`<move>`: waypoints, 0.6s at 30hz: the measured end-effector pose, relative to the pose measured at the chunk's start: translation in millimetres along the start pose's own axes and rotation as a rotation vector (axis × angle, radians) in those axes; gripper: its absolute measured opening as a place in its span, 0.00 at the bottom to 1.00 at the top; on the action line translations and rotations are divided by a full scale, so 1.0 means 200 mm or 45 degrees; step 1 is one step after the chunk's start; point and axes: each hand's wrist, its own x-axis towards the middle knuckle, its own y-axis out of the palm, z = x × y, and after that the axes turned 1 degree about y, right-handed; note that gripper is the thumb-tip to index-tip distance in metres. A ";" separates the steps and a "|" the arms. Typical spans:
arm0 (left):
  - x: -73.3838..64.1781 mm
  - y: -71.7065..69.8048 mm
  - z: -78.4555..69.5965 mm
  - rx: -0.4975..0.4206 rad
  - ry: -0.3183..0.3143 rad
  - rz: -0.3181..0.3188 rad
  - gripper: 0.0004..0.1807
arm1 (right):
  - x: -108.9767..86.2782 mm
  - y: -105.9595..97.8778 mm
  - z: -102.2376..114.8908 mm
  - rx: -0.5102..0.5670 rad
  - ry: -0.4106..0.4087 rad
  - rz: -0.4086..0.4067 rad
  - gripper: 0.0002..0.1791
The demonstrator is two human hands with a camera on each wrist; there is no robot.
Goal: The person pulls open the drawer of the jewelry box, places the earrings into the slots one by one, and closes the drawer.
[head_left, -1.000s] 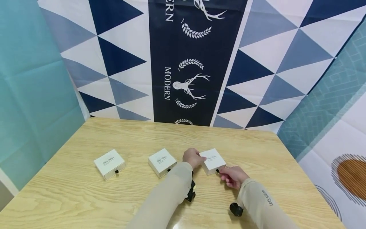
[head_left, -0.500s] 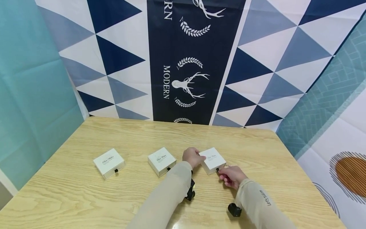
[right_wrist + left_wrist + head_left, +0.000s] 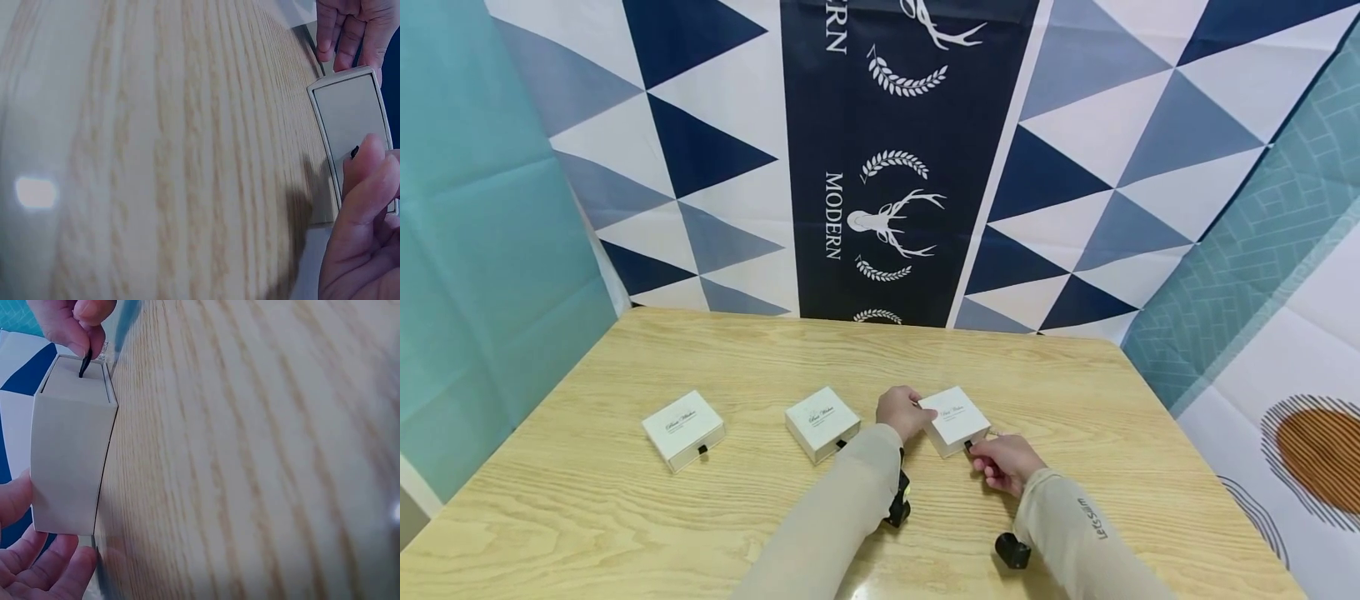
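Note:
A white square drawer box (image 3: 955, 419) with script lettering on its lid lies on the table, right of the middle. My left hand (image 3: 901, 413) grips its far left end, thumb on the lid; in the left wrist view the fingers (image 3: 47, 565) curl round that end. At the near right face, my right hand (image 3: 1009, 462) pinches the short black ribbon pull tab (image 3: 85, 364) between thumb and forefinger. The drawer front (image 3: 350, 115) sits within the sleeve's rim in the right wrist view. The box's inside is hidden. Something thin and glinting (image 3: 104, 350) shows beside the right fingertips.
Two similar white boxes with black tabs lie to the left on the wooden table (image 3: 625, 517), one in the middle (image 3: 822, 421) and one farther left (image 3: 682, 427). A patterned cloth (image 3: 887, 167) hangs behind the table's back edge.
Both hands keep their hold on the box and its tab, with hardly any movement. The whole head view shifts slightly left.

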 end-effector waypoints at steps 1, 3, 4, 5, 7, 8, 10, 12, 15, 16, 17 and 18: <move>0.00 0.00 0.00 -0.003 -0.003 0.002 0.15 | 0.00 0.00 0.00 0.001 0.002 -0.001 0.06; 0.00 0.00 0.01 0.003 0.006 0.005 0.15 | 0.00 0.00 0.00 0.001 0.004 0.000 0.06; -0.01 0.00 0.01 0.005 0.009 0.007 0.15 | 0.00 0.00 0.00 0.000 0.004 -0.003 0.07; -0.01 0.00 0.01 0.010 0.013 0.008 0.15 | 0.00 0.00 0.00 -0.002 0.003 -0.007 0.07; -0.02 0.00 0.01 0.024 0.024 0.007 0.15 | 0.00 0.00 0.00 -0.012 -0.001 -0.011 0.07; -0.02 0.00 0.01 0.033 0.029 0.005 0.15 | 0.00 0.00 0.00 -0.016 -0.003 -0.013 0.06; -0.02 -0.01 0.00 0.042 0.035 0.004 0.15 | 0.00 0.00 0.00 -0.018 -0.003 -0.025 0.06; -0.02 -0.01 -0.01 0.048 0.035 0.007 0.15 | 0.00 -0.01 0.01 -0.017 0.002 -0.026 0.06; -0.01 -0.01 -0.01 0.056 0.030 0.006 0.15 | -0.01 -0.01 0.01 -0.015 0.009 -0.019 0.07; -0.01 -0.01 -0.01 0.057 0.027 0.005 0.15 | -0.01 -0.01 0.01 -0.017 0.010 -0.015 0.07; -0.01 -0.01 -0.01 0.061 0.024 0.002 0.15 | -0.01 -0.01 0.01 -0.021 0.011 -0.009 0.06; -0.01 -0.01 -0.01 0.057 0.017 -0.001 0.14 | -0.01 -0.01 0.01 -0.025 0.012 -0.004 0.06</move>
